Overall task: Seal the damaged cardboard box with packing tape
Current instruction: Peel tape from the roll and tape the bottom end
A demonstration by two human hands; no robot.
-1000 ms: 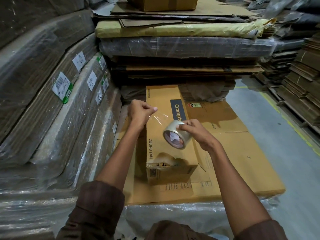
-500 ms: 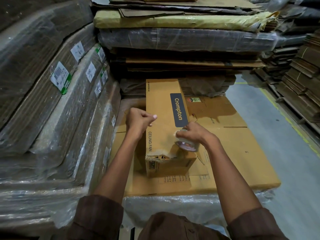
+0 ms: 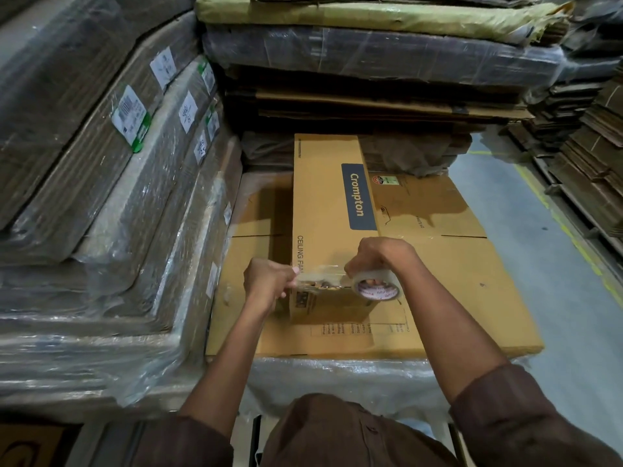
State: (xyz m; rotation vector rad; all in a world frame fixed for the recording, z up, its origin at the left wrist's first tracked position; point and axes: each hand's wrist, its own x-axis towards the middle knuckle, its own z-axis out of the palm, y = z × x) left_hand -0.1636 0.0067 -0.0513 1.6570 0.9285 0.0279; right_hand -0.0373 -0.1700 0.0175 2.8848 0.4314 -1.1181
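A long yellow-brown Crompton ceiling fan box [image 3: 328,203] lies lengthwise on a flat cardboard sheet [image 3: 472,281], its torn near end towards me. My left hand [image 3: 268,284] pinches the free end of clear tape at the box's near left corner. My right hand [image 3: 381,259] grips the roll of clear packing tape [image 3: 377,287] at the near right corner. A strip of tape [image 3: 320,273] stretches between both hands across the damaged top edge. The tear is partly hidden behind the tape and my fingers.
Plastic-wrapped bundles of flat cardboard [image 3: 101,197] rise on the left, with more stacked behind [image 3: 371,55]. The sheet rests on a wrapped pallet load [image 3: 337,379]. Grey floor with a yellow line [image 3: 556,230] runs on the right beside further cardboard stacks [image 3: 593,146].
Both hands have moved from the middle of the box down to its near end. The tape now spans the torn edge, and the roll has dropped to the right corner.
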